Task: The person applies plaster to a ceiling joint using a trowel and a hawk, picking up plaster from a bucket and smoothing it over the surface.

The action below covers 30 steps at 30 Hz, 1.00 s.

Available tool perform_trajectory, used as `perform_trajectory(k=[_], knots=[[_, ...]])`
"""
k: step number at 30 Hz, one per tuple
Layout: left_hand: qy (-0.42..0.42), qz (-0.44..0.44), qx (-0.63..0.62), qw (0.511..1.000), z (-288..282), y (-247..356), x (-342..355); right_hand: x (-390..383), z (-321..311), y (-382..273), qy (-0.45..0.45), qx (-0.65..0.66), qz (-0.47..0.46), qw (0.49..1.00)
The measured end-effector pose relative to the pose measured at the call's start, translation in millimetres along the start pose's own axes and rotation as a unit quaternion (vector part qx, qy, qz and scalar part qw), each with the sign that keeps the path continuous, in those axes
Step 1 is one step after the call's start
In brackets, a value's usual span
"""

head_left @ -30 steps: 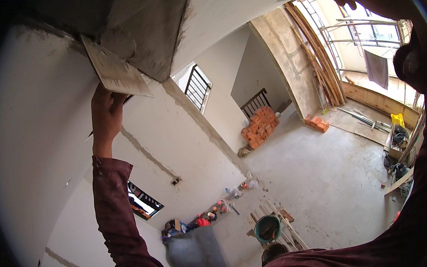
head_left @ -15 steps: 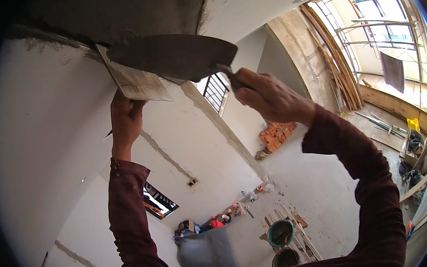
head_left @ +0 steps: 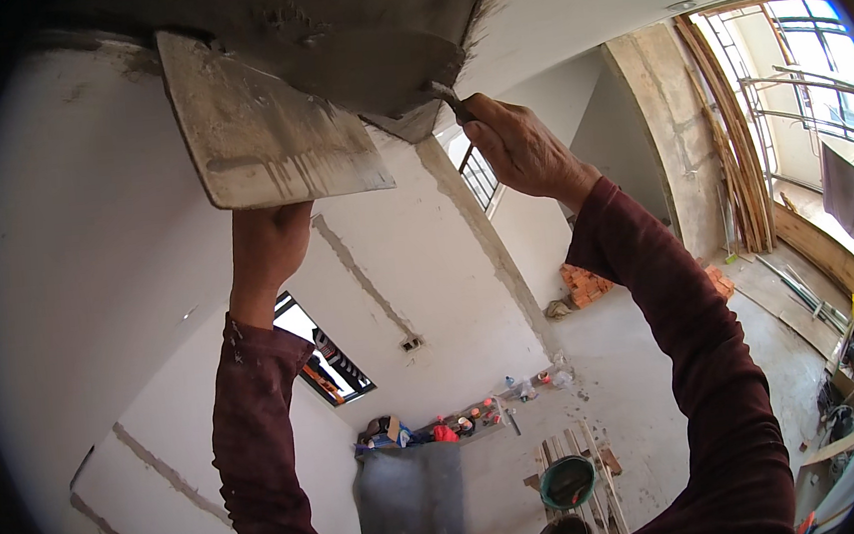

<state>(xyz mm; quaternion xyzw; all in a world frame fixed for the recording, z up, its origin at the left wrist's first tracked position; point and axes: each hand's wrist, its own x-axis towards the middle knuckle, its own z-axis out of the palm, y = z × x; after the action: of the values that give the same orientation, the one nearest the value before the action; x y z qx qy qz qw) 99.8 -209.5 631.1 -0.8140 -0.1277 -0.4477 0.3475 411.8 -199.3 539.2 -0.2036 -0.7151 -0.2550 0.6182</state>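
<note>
Your left hand [head_left: 267, 249] grips the hawk board [head_left: 261, 129] from beneath, fingers hidden; your right hand [head_left: 521, 149] clasps the trowel [head_left: 387, 74], its handle mostly covered, at upper centre.

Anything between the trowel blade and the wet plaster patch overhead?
Nothing visible. The right hand holds the trowel with its blade up against the grey plaster patch on the ceiling. The left hand holds the plaster board just left of it, not between them.
</note>
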Motion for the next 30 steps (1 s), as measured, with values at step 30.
perform_trajectory(k=[30], knots=[[-0.003, -0.022, -0.097, 0.995, -2.0, -0.3, 2.6, -17.0, -66.9, 3.9, 0.042, -0.448, -0.117, 0.885]])
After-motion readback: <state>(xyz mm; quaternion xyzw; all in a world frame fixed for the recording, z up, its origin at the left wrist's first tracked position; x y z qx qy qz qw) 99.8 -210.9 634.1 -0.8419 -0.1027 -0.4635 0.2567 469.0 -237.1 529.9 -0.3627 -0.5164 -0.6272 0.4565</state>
